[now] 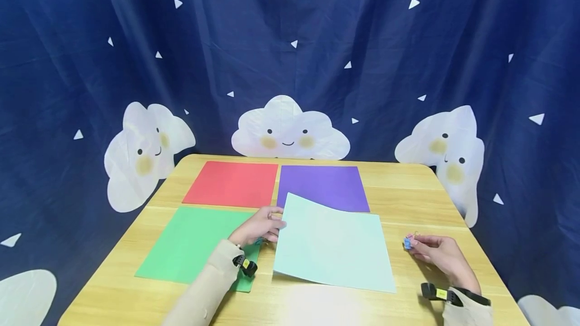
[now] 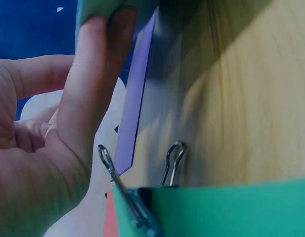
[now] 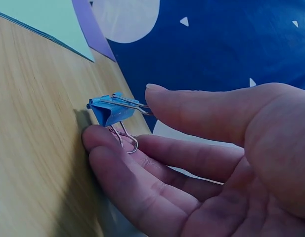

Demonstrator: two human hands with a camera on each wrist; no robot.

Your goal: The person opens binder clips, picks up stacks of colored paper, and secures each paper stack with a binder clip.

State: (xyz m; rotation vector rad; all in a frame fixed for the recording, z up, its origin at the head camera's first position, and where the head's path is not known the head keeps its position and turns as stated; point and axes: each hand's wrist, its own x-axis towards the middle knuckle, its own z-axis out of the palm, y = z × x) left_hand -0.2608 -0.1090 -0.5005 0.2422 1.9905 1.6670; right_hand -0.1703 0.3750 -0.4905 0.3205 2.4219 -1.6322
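Note:
My left hand (image 1: 258,227) pinches the left edge of a pale mint sheet of paper (image 1: 334,248), and that edge is raised off the table. Two fingertips show against the sheet in the left wrist view. Just below this hand, a dark teal binder clip (image 2: 141,217) with metal wire handles sits on the edge of the green sheet (image 1: 190,245). To the right of the mint sheet, my right hand (image 1: 444,256) holds a blue binder clip (image 3: 111,109). Its thumb lies at one wire handle, and its fingers are at the other.
A red sheet (image 1: 233,183) and a purple sheet (image 1: 321,185) lie side by side farther back on the wooden table (image 1: 399,185). The mint sheet overlaps the purple one's front. Behind the table hangs a dark blue curtain (image 1: 254,44) with clouds and triangles.

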